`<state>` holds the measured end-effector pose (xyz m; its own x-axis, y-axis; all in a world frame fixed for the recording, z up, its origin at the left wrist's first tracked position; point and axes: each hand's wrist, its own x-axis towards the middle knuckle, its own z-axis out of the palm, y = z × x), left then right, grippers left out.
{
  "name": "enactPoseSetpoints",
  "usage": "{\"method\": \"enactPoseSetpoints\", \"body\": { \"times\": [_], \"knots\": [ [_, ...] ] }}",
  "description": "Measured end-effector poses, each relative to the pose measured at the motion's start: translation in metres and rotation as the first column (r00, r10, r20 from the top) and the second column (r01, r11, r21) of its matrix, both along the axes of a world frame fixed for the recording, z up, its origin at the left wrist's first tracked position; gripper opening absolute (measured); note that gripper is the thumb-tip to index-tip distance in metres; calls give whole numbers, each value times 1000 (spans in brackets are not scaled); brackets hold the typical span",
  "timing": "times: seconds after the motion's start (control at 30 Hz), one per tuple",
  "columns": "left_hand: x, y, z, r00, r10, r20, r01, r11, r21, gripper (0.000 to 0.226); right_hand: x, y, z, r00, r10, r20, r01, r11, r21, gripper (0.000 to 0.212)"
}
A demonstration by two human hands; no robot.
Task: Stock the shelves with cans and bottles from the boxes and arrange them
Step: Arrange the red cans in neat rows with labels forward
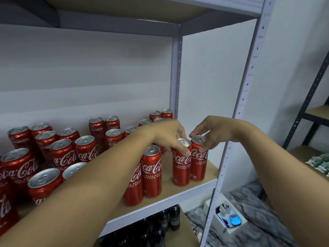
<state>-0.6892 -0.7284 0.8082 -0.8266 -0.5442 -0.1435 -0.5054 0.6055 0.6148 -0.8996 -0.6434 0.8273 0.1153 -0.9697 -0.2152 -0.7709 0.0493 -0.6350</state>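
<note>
Left hand (170, 138) pinches one upright Coca-Cola can (181, 163) by its rim; right hand (211, 134) pinches its touching neighbour can (199, 158), nearer the shelf (195, 186) end.

The left forearm (85, 189) hid much of the red aluminium cola cans (44, 182) near the front edge of the tan wooden shelf board (210, 168), and the left hand (165, 138) covered those behind it. The picture's left edge cut off the outermost cans. Dark glossy bottles (156, 227) on the lower shelf were too shadowed to identify. Green packets (320, 163) were cropped at the right edge.
</note>
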Motion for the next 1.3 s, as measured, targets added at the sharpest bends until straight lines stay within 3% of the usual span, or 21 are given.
{"method": "enactPoseSetpoints", "body": {
  "times": [0.33, 0.47, 0.67, 0.8, 1.0, 1.13, 1.3],
  "knots": [
    [1, 6, 4, 1000, -4, 21, 4, 1000, -18, 57, 1, 0, 3, 999, 19, -33, -18, 1000, 25, 49],
    [2, 12, 7, 1000, -5, 20, 7, 997, -71, 58, 4, -3, 6, 993, 32, -114, -30, 999, 21, 55],
    [16, 10, 12, 992, 104, -65, -109, 991, -81, 64, 15, -8, 16, 990, 49, -132, -53, 998, -29, 64],
    [41, 0, 20, 982, 174, -74, -183, 972, -145, 48, 29, -18, 21, 986, 56, -158, -73, 992, -107, 59],
    [95, -23, 24, 920, 336, -200, -379, 893, -242, 28, 68, -56, 18, 973, 126, -193, -167, 962, -218, 45],
    [135, -34, 22, 869, 445, -215, -491, 830, -264, 32, 110, -86, 12, 952, 166, -256, -233, 938, -258, 46],
    [161, -48, 12, 840, 541, -45, -526, 788, -320, 59, 153, -113, -1, 939, 177, -295, -267, 916, -299, 63]
  ]
}}
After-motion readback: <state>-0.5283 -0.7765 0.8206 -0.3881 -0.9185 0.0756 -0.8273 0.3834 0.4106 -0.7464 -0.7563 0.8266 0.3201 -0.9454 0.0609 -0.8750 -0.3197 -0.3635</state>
